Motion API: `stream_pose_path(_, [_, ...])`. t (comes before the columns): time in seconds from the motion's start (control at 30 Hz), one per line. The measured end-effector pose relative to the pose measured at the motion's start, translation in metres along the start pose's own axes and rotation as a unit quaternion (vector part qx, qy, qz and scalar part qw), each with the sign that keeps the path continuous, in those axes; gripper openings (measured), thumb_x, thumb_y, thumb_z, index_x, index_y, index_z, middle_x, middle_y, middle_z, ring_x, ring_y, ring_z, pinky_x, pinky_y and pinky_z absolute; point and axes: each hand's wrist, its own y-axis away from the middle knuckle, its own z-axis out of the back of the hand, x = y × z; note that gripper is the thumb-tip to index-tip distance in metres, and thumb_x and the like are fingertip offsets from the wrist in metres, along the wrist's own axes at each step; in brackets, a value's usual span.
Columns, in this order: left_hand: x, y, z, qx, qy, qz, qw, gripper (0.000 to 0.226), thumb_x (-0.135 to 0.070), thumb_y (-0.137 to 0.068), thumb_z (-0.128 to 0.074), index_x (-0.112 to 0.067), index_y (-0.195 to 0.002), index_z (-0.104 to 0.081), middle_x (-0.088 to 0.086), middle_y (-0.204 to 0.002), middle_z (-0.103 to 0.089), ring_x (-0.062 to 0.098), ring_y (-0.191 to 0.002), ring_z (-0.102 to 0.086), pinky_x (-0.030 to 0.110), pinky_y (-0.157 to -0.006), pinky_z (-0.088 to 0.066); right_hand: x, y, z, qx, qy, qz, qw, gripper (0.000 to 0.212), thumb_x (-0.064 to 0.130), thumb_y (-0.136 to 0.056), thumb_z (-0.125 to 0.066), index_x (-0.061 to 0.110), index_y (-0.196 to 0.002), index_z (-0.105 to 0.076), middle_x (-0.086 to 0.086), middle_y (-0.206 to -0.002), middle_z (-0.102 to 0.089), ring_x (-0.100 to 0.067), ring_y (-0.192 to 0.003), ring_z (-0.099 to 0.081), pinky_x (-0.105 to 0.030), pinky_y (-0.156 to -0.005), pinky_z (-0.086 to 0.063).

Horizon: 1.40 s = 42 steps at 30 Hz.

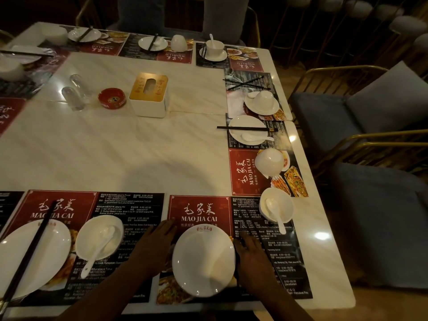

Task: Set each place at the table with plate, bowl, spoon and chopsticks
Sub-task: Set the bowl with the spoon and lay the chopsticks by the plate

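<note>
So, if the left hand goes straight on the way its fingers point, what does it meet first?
Probably nothing near. The left hand points forward and a little right, passing beside the plate over the red part of the placemat, then bare table. Depth is hard to judge.
</note>
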Motion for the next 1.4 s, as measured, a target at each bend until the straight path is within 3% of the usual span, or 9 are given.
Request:
stream_pose_path(0.13, [0.001,0.000,-0.003,-0.003,-0.007,-0.001,1.000,0.083,-0.045,-0.096,-0.055,-0.021,-0.159,-0.006,-0.001,-0.167,0.003,0.018,-0.153,0.001,0.041,-0.122,-0.004,0.000,0.002,0.000,0.000,-0.009,-0.001,1.000,0.082,0.043,-0.064,-0.082,0.027,-0.139,-0.054,-0.006,-0.150,-0.046,-0.029,-0.137,-0.044,-0.046,-0.112,-0.038])
stream_pose_path(0.27, [-0.002,-0.001,0.004,-0.005,0.002,-0.007,1.000,0.084,-0.041,-0.094,-0.058,-0.021,-0.159,-0.008,-0.001,-0.167,-0.001,0.018,-0.153,-0.002,0.042,-0.123,-0.008,-0.002,0.004,0.005,-0.002,-0.075,0.002,0.997,0.065,0.038,-0.084,-0.069,0.031,-0.144,-0.047,0.000,-0.156,-0.035,-0.022,-0.143,-0.034,-0.039,-0.118,-0.034])
stream_pose_path(0.47, [-0.012,-0.008,0.014,-0.095,0.089,-0.025,0.991,0.062,-0.033,-0.087,-0.069,-0.023,-0.143,-0.047,-0.004,-0.149,-0.044,0.013,-0.130,-0.050,0.029,-0.107,-0.043,-0.027,0.014,0.019,-0.042,-0.143,-0.100,0.984,0.032,0.027,-0.088,-0.067,0.028,-0.120,-0.064,0.007,-0.126,-0.059,-0.014,-0.116,-0.056,-0.031,-0.101,-0.050])
stream_pose_path(0.57, [-0.022,-0.013,0.017,-0.131,0.132,-0.011,0.983,0.046,-0.026,-0.086,-0.072,-0.022,-0.130,-0.059,-0.005,-0.129,-0.058,0.013,-0.115,-0.058,0.026,-0.097,-0.051,-0.041,0.020,0.019,-0.041,-0.155,-0.153,0.975,0.019,0.032,-0.089,-0.065,0.029,-0.107,-0.065,0.008,-0.113,-0.065,-0.011,-0.101,-0.061,-0.028,-0.088,-0.054])
stream_pose_path(0.8, [-0.060,-0.017,0.031,-0.164,0.198,0.008,0.966,0.026,-0.019,-0.092,-0.066,-0.019,-0.118,-0.065,-0.005,-0.110,-0.060,0.008,-0.095,-0.056,0.023,-0.084,-0.052,-0.054,0.036,0.010,-0.031,-0.081,-0.156,0.984,0.026,0.045,-0.087,-0.064,0.030,-0.108,-0.068,0.007,-0.115,-0.063,-0.012,-0.102,-0.060,-0.025,-0.086,-0.053])
stream_pose_path(0.93, [-0.094,-0.021,0.038,-0.125,0.278,0.013,0.952,0.025,-0.022,-0.095,-0.062,-0.019,-0.120,-0.067,-0.006,-0.108,-0.068,0.002,-0.085,-0.058,0.016,-0.082,-0.047,-0.050,0.034,0.010,-0.039,-0.090,-0.143,0.985,0.025,0.043,-0.090,-0.059,0.028,-0.108,-0.067,0.006,-0.112,-0.063,-0.012,-0.100,-0.059,-0.025,-0.088,-0.051])
stream_pose_path(1.07, [-0.127,-0.027,0.051,-0.055,0.408,0.061,0.909,0.019,-0.037,-0.095,-0.064,-0.026,-0.109,-0.069,-0.004,-0.100,-0.074,0.005,-0.082,-0.068,0.027,-0.083,-0.055,-0.031,0.027,0.019,-0.057,-0.197,-0.128,0.970,0.013,0.039,-0.091,-0.063,0.029,-0.089,-0.070,0.010,-0.102,-0.062,-0.005,-0.092,-0.057,-0.022,-0.087,-0.050])
stream_pose_path(1.2, [-0.142,-0.031,0.066,-0.048,0.581,0.128,0.802,0.005,-0.021,-0.093,-0.067,-0.023,-0.088,-0.068,0.002,-0.086,-0.075,0.016,-0.076,-0.074,0.044,-0.079,-0.062,0.000,0.021,0.024,-0.062,-0.265,-0.086,0.958,0.011,0.035,-0.088,-0.066,0.027,-0.083,-0.071,0.010,-0.098,-0.060,-0.005,-0.087,-0.059,-0.024,-0.083,-0.052])
stream_pose_path(1.4, [-0.107,-0.029,0.067,-0.059,0.585,0.173,0.790,0.008,-0.009,-0.092,-0.068,-0.012,-0.098,-0.070,0.010,-0.092,-0.073,0.019,-0.073,-0.076,0.038,-0.073,-0.063,0.008,0.019,0.025,-0.043,-0.297,-0.091,0.949,0.012,0.041,-0.091,-0.064,0.033,-0.082,-0.062,0.012,-0.097,-0.058,-0.001,-0.086,-0.056,-0.019,-0.078,-0.049])
